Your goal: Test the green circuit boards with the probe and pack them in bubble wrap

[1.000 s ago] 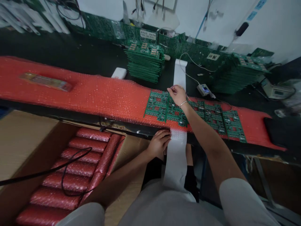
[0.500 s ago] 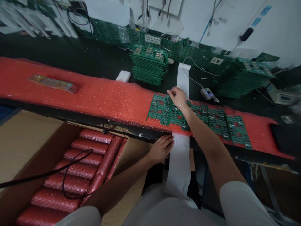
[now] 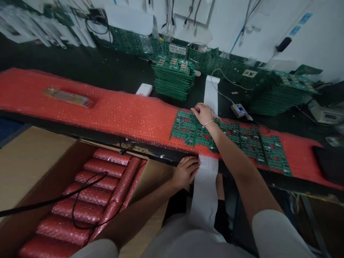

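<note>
My right hand [image 3: 203, 114] is closed in a pinch over the left part of a row of green circuit boards [image 3: 184, 128]. A thin cable [image 3: 226, 121] runs into its fingers; the tip is hidden. The boards lie on red bubble wrap [image 3: 129, 114]. At the table's front edge, my left hand [image 3: 186, 172] has its fingers bent together against the left edge of a white strip [image 3: 205, 184], apparently gripping it, with the thumb hidden. This strip hangs down towards my lap. Behind the boards, a white roll [image 3: 212, 79] lies with its strip pulled forward.
Stacks of green boards stand behind, in the middle [image 3: 173, 80] and at the right [image 3: 279, 93]. A small meter [image 3: 238, 110] lies behind the row. Lower left, an open carton [image 3: 40, 143] holds several red bubble-wrapped rolls [image 3: 77, 210], with a black cable [image 3: 53, 198] across it.
The view has shifted slightly, so the bench sits a little lower and further right. Both hands keep nearly the same places and grips.
</note>
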Demonstrator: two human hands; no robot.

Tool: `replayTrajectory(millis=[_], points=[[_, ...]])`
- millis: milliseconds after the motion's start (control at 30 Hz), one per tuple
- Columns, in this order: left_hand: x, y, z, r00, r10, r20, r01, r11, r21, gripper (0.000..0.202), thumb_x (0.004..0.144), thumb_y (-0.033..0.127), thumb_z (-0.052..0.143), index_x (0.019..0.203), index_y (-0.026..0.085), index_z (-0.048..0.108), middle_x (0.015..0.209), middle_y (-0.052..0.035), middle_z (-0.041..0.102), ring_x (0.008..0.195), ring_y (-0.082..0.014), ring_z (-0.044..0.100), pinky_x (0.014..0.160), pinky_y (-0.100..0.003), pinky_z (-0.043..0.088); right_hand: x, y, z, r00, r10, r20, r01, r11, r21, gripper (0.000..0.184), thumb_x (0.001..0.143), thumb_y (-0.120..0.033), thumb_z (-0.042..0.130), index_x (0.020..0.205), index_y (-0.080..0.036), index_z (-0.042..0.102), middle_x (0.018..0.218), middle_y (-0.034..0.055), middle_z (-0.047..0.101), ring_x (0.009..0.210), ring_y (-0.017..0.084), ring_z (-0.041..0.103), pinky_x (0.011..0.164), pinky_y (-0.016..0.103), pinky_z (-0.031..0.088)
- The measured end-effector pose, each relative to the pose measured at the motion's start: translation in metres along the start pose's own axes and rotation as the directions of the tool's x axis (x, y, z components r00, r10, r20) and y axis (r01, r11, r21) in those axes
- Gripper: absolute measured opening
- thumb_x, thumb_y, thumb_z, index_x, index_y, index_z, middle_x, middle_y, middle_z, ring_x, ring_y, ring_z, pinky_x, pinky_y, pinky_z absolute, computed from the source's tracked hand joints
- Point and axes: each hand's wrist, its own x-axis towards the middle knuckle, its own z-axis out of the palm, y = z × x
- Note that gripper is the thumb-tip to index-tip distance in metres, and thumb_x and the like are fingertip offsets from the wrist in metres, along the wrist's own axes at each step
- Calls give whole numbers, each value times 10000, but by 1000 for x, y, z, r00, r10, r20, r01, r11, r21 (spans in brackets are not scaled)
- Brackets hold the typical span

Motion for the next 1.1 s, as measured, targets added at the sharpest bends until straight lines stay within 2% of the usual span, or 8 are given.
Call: replayTrajectory(millis=[300,533,633,700,800,900,1000,1100], points=[[-4,1,3,998,-37,47,39,999,-23,145,954,201,553,916,205,693,1064,-59,732,1113,-207,622,964,-381,505,-3,-2,-2,999,-31,-7,31,999,-36,319,921,-391,575,663,-239,463,675,30,537,707,207,514,719,330,397],[-4,2,5,991,-80,108,83,996,-17,146,965,194,519,949,193,664,1093,-75,710,1124,-211,607,969,-372,480,-4,0,2,998,-54,-32,54,999,4,342,905,-431,576,645,-245,455,666,29,541,694,202,507,712,337,414],[-2,10,0,989,-95,115,99,995,-32,161,970,188,491,936,181,648,1075,-88,699,1076,-219,613,945,-380,485,-3,2,3,998,-20,-60,22,999,28,349,906,-457,564,648,-244,462,674,31,554,688,199,511,717,343,427],[6,16,-11,987,-110,113,119,990,-72,160,967,188,488,915,183,639,1068,-92,690,1048,-215,613,939,-377,486,-3,4,5,998,-6,-66,9,999,38,349,906,-468,561,655,-243,472,678,32,561,689,198,516,721,343,433],[38,10,-36,990,-129,51,136,980,-148,153,950,172,496,882,193,631,1086,-86,673,1057,-206,603,953,-371,478,-4,6,7,999,4,-51,-1,998,58,344,910,-488,550,681,-238,494,688,32,573,688,194,528,713,335,435],[92,-21,-59,979,-202,-26,197,971,-136,158,910,133,509,833,186,636,1058,-78,666,1038,-206,609,958,-381,480,-5,6,8,999,29,-32,-27,996,82,351,917,-516,526,713,-230,515,692,30,584,666,184,538,694,322,436],[147,-63,-67,957,-284,64,282,959,39,171,850,92,529,818,163,681,978,-87,680,984,-212,624,938,-365,493,-5,4,6,998,41,-39,-37,995,92,377,909,-556,514,724,-228,523,696,36,601,664,185,554,690,320,441],[181,-92,-62,916,-340,214,292,930,224,219,796,51,529,782,147,725,896,-97,704,1008,-231,622,962,-355,472,-4,1,5,998,43,-49,-39,996,79,412,899,-599,494,715,-232,523,690,45,614,663,193,561,685,326,445]])
